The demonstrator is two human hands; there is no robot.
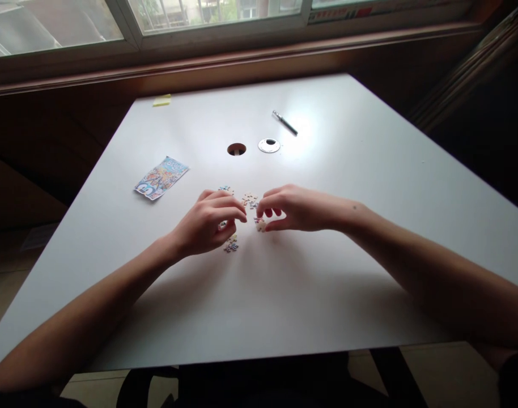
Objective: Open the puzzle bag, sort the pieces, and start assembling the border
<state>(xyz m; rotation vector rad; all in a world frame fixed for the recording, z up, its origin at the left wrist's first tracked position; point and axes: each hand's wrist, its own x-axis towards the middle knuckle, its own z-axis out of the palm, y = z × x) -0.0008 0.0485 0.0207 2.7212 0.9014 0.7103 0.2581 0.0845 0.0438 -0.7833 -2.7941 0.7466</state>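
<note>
Small jigsaw puzzle pieces (pixel 250 198) lie in a loose cluster near the middle of the white table. Above their left part is my left hand (pixel 210 222), fingers bent, with a gap between thumb and index finger and no piece visible between the tips. It hides some pieces beneath it. On the right side of the cluster, my right hand (pixel 291 208) has its thumb and index finger at the edges of a puzzle piece (pixel 260 226). More pieces (pixel 230 247) lie just below my left hand, and blue-toned ones (pixel 225 188) show above it.
A colourful printed picture sheet (pixel 161 178) lies to the left on the table (pixel 259 306). Farther back are a round cable hole (pixel 236 149), its metallic cover (pixel 269 145), a pen (pixel 285 123) and a yellow sticky note (pixel 161 100). A window runs behind the table.
</note>
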